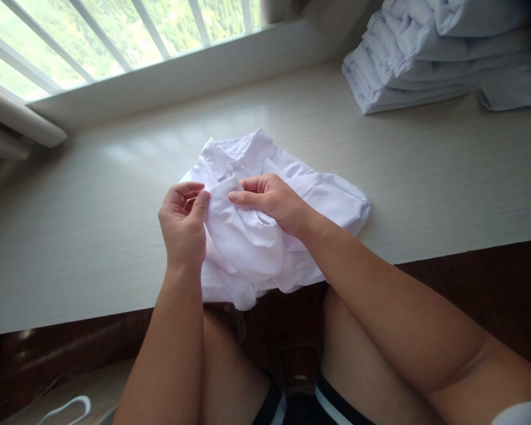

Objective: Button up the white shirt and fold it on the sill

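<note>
A white collared shirt [252,254] lies bunched on the pale sill, its collar toward the window and its lower edge hanging a little over the front. My left hand [183,215] pinches one end of a cuff-like band of the shirt between thumb and fingers. From the other side my right hand [268,198] grips the same band, thumb on top and fingers behind it. The band is held up over the shirt's front, between the two hands. Part of the shirt is hidden behind my right hand and forearm.
A stack of folded white garments [425,65] stands at the back right of the sill [92,236]. Behind is a window with bars [146,29]; a rolled pale fabric [22,118] lies at the left. A white hanger [71,407] shows at the lower left.
</note>
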`<state>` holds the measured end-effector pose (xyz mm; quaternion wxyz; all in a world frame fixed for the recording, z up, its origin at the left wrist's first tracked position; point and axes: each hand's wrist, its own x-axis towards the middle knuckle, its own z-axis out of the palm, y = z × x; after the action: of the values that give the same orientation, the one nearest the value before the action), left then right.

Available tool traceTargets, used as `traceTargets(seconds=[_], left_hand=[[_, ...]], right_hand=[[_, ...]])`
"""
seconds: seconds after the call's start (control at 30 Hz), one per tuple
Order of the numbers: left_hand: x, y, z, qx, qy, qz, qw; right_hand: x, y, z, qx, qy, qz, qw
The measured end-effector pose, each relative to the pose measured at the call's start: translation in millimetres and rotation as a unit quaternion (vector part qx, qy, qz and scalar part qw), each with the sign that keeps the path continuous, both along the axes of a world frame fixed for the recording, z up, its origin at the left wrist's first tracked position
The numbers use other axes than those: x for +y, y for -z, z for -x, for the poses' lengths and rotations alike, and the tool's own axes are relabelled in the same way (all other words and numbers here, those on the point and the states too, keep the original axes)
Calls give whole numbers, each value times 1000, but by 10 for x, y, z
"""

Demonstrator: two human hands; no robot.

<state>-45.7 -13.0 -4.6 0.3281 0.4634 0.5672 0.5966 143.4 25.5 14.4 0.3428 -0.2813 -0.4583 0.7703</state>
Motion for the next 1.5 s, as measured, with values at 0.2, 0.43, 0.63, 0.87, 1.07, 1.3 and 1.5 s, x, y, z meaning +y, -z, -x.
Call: traceTargets(seconds=[0.2, 0.43, 0.63, 0.87, 1.07, 1.3, 1.5], left_hand=[[-67, -139, -102, 73, 87, 51, 992], [-46, -135, -93, 97, 42, 51, 993], [-65, -164, -112, 66, 51, 65, 994], [-101, -204, -118, -83, 89, 140, 983], [-97, -258, -87, -189, 126, 174, 958], [-92, -262, -77, -229, 132, 179, 948], [-94, -190, -165, -140, 112, 65, 982]], right_hand=[[-42, 86, 71, -49, -8, -69, 996], [-35, 84, 54, -136, 2, -114, 984], [-35, 55, 41, -108, 3, -136, 985], [-49, 97, 81, -97, -6, -197, 976], [-50, 86, 88, -75, -9, -235, 969], [-63, 62, 97, -42, -19, -224, 973], [-68, 65, 115, -18, 37, -144, 989]])
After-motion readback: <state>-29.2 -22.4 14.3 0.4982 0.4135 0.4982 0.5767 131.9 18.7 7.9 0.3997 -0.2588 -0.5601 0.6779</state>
